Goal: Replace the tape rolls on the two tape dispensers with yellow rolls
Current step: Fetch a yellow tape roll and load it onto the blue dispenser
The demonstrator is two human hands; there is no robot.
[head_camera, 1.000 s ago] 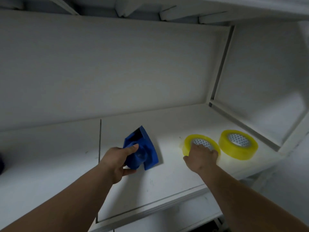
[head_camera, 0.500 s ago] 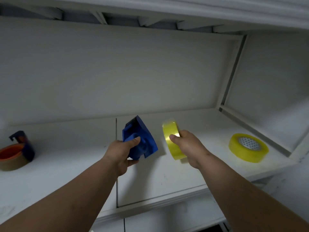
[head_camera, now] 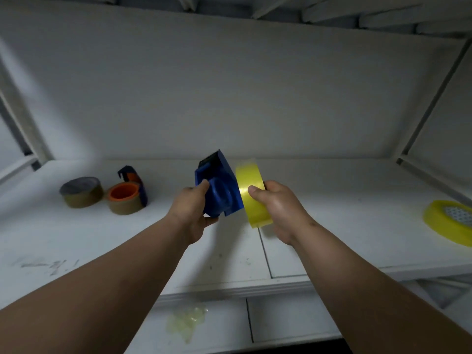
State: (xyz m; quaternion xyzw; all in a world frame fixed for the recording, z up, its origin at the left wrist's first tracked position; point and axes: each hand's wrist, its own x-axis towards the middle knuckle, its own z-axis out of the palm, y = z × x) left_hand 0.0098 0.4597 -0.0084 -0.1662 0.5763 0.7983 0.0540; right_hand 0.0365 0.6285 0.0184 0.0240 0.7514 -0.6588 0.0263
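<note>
From the head camera, the left hand (head_camera: 194, 213) has its grip clamped on a blue tape dispenser (head_camera: 219, 186), thumb across its near face and the other fingers underneath, holding it above the white shelf (head_camera: 332, 226) with its toothed end pointing up and away. The right hand (head_camera: 278, 208) has its grip closed on a yellow tape roll (head_camera: 251, 192), thumb pressed on the roll's outer band, the roll standing on edge and just beside the dispenser's right side; whether the two touch cannot be told. A second yellow roll (head_camera: 445, 221) lies flat on the shelf far to the right, well apart from both hands. To the left on the shelf sits a second dispenser (head_camera: 132, 185), dark blue with an orange hub and a brown roll on it, and just beside that a loose brown tape roll (head_camera: 81, 191) lies flat. On the lower ledge, a crumpled wad of clear tape (head_camera: 186, 321) rests near the front.
</note>
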